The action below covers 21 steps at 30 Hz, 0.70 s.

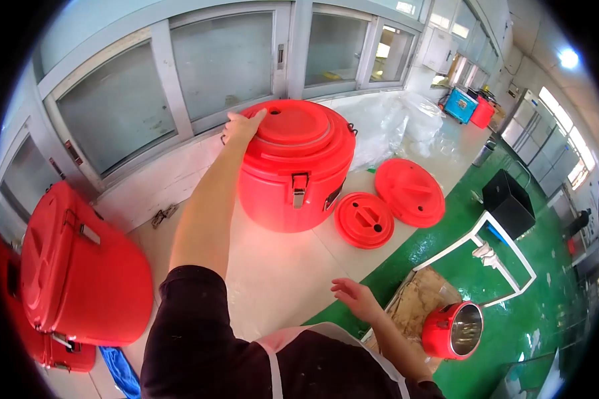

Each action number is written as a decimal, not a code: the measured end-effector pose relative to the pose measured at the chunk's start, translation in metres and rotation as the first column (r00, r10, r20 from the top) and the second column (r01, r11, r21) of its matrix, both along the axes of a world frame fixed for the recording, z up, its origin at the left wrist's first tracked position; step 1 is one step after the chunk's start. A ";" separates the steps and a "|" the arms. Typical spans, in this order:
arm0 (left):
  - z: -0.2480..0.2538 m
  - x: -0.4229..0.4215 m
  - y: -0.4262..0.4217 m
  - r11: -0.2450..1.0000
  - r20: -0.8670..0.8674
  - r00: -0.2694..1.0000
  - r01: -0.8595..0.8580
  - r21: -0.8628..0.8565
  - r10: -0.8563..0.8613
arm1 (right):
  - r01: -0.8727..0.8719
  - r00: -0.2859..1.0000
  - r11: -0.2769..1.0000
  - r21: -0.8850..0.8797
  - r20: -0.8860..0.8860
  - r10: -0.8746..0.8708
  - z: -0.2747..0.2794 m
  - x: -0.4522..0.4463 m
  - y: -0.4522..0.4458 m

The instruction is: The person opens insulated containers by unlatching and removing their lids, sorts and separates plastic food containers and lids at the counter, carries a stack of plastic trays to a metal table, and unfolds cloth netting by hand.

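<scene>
A large red insulated barrel [273,199] stands upright on the pale counter, its round lid [296,126] on top. My left hand [243,128] is at the left edge of this lid, fingers curled at the rim and thumb on top; a side latch shows just below it. At the barrel's front is a metal latch [299,189]. My right hand [356,298] hangs in front of my body, fingers stretched out, holding nothing. Two loose red lids lie to the right of the barrel, a small one [359,229] and a larger one [409,203].
More red barrels [93,266] stand at left, beside a blue cloth [120,369]. Clear plastic bags [393,126] lie behind the loose lids. On the green floor, a white-handled trolley [512,256] carries cardboard [419,299] and an uncovered red pot [449,332]. Windows [226,60] line the back.
</scene>
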<state>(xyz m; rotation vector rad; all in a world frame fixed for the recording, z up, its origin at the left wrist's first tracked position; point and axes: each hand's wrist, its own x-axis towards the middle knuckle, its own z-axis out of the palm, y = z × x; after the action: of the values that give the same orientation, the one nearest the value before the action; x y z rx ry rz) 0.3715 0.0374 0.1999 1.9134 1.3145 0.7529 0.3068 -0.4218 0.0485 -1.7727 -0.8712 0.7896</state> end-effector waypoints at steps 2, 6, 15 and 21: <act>-0.008 0.011 0.002 0.994 -0.095 0.990 0.104 0.046 -0.099 | 0.007 0.995 1.000 0.004 0.096 -0.007 0.019 0.009 0.019; -0.018 -0.021 0.007 0.864 0.352 0.834 0.490 -0.117 -0.425 | 0.028 0.992 0.997 0.077 0.120 -0.037 0.012 0.039 0.030; -0.072 -0.240 -0.056 0.805 0.688 0.711 0.491 -0.333 -0.149 | 0.058 0.994 0.980 0.188 -0.100 -0.040 0.020 0.104 0.051; -0.152 -0.367 -0.063 0.917 0.350 0.937 0.130 -0.376 0.011 | 0.173 0.731 0.891 0.421 0.551 -0.402 0.064 0.143 0.107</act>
<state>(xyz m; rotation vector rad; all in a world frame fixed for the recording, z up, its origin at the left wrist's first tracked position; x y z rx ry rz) 0.0044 -0.0261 0.0476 1.4168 1.0830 0.6927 0.4502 -0.3151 0.1126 -1.8009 -1.0380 -0.2008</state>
